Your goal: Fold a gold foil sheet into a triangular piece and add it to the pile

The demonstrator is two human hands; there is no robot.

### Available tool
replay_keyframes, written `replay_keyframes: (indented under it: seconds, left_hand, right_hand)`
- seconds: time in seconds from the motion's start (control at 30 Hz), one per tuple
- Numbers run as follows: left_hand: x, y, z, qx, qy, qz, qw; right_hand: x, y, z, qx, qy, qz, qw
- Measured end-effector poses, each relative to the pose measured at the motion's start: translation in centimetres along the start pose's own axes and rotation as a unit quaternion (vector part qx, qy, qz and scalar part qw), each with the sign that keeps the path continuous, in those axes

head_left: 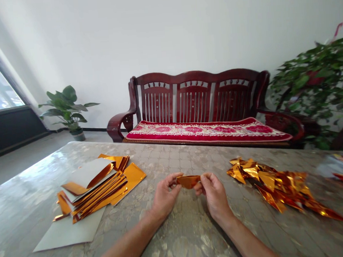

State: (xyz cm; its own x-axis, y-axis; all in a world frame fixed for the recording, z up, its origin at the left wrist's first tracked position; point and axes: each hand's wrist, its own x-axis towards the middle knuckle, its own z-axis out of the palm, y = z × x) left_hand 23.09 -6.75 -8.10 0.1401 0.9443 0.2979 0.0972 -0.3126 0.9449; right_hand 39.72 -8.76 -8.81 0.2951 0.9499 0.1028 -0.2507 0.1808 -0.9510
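My left hand (166, 195) and right hand (215, 194) are a little apart above the near part of the table, joined only by the small folded piece of gold foil paper (188, 181) between them. Left thumb and fingers pinch one end; right thumb and fingertips pinch the other. The piece lies crosswise in front of me, its shiny orange-gold side turned my way.

I'd expect it to be nearly weightless, thin and springy, holding a crease well but wrinkling or tearing if pulled hard. The metallic face looks slick, so a light pinch at both ends, thumb against fingertips, seems the right hold, leaving the middle uncrushed.

Under my forearms is the table's patterned grey-beige covering (182, 241). To my left sits an untidy stack of gold foil sheets (101, 200), some showing pale backs, with a pale sheet (70, 235) sticking out beneath. Those look flat and flexible, best lifted by a free edge. To my right lies a loose heap of folded foil pieces (269, 180), pointed and glinting, and farther right a clear plastic bag (338, 164), whose contents I can't make out.

Beyond the table stands a dark red wooden bench (194, 97) with a red floral seat cover (201, 130).
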Motion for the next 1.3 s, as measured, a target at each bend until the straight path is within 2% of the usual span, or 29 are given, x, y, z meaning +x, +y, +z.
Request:
replay_keyframes:
  seconds: [0.1, 0.2, 0.3, 0.4, 0.6, 0.83, 1.3]
  left_hand:
    - [0.0, -0.2, 0.2, -0.003, 0.052, -0.019, 0.998]
    - [0.1, -0.5, 0.4, -0.059, 0.093, -0.054, 0.992]
    - [0.3, -0.5, 0.7, -0.152, 0.093, -0.081, 0.981]
    - [0.2, -0.3, 0.8, -0.206, 0.067, -0.092, 0.972]
    - [-0.2, 0.2, 0.7, -0.177, 0.029, -0.119, 0.977]
    - [-0.4, 0.6, 0.8, -0.146, -0.003, -0.089, 0.985]
    - [-1.0, -0.2, 0.8, -0.042, 0.063, -0.052, 0.996]
  right_hand:
    - [-0.2, -0.1, 0.0, -0.011, -0.018, -0.031, 0.999]
    - [-0.4, -0.2, 0.1, -0.033, -0.033, -0.057, 0.997]
    - [-0.7, -0.3, 0.3, -0.049, -0.034, -0.079, 0.995]
    - [-0.9, -0.4, 0.5, -0.058, -0.035, -0.100, 0.993]
    - [-1.4, -0.6, 0.5, -0.077, -0.041, -0.120, 0.989]
    - [-1.8, -0.1, 0.2, -0.102, -0.090, -0.159, 0.978]
    - [-2.1, 0.1, 0.2, -0.117, -0.085, -0.187, 0.972]
